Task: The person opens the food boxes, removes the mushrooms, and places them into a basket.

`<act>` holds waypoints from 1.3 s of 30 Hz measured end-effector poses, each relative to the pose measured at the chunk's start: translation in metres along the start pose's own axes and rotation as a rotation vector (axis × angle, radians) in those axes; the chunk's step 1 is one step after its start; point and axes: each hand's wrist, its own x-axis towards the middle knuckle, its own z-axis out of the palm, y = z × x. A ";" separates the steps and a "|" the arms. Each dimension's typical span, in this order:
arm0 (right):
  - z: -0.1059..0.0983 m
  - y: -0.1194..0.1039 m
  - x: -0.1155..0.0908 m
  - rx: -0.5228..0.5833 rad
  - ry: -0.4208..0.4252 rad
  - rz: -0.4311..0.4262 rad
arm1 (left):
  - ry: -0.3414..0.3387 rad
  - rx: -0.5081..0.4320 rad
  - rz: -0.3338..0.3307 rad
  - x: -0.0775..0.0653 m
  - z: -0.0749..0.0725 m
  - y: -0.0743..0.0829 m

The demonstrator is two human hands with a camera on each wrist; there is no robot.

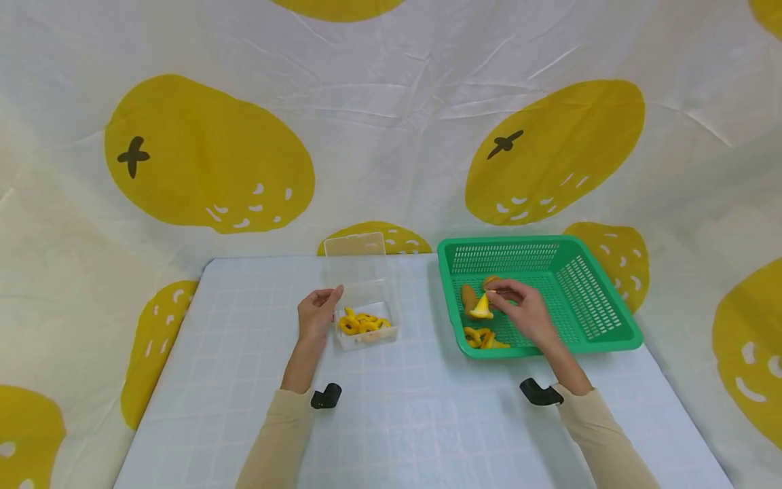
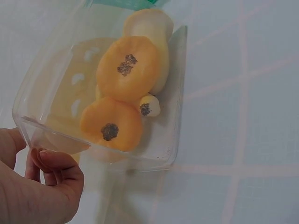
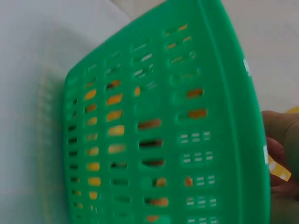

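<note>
Where the pale checked tablecloth point(image 1: 409, 428) runs along the left of the work, the left hand point(image 1: 314, 318) stands beside a clear plastic box point(image 1: 366, 343), its fingers bent and their tips at the box's left edge; whether they pinch the plastic or only rest against it cannot be told. A black wrist mount point(image 1: 326, 396) sits at the left sleeve cuff. The box is on the table, its lid point(image 1: 356, 246) raised at the far side. Several yellow mushrooms point(image 1: 365, 326) lie inside, heaped together; the left wrist view shows dark patches on some of them. Right of the box, and well apart from it, is a green slotted basket point(image 1: 586, 348). Along its left part lie a long brown piece point(image 1: 468, 297) and a second, rounder brown piece point(image 1: 491, 281), partly hidden by the fingers; more yellow pieces point(image 1: 481, 338) are grouped in the near left corner. Above these, the right hand point(image 1: 527, 316) is closed to a pinch, thumb and fingers holding one yellow mushroom point(image 1: 482, 309) by its narrow end, flared end downward. The held mushroom is over the basket's left part. Another black mount point(image 1: 541, 392) is at the right cuff.
</note>
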 end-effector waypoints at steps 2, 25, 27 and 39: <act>-0.005 0.005 -0.001 -0.098 -0.021 0.009 | 0.001 0.002 0.000 0.000 0.000 0.000; 0.006 0.005 0.005 -0.282 -0.080 0.023 | -0.004 -0.007 0.015 0.000 0.000 -0.001; 0.014 -0.004 0.007 -0.235 -0.076 -0.001 | -0.004 -0.010 0.016 0.000 0.000 -0.001; 0.060 -0.040 0.021 -0.092 -0.034 -0.060 | 0.001 -0.025 0.006 0.001 0.001 -0.002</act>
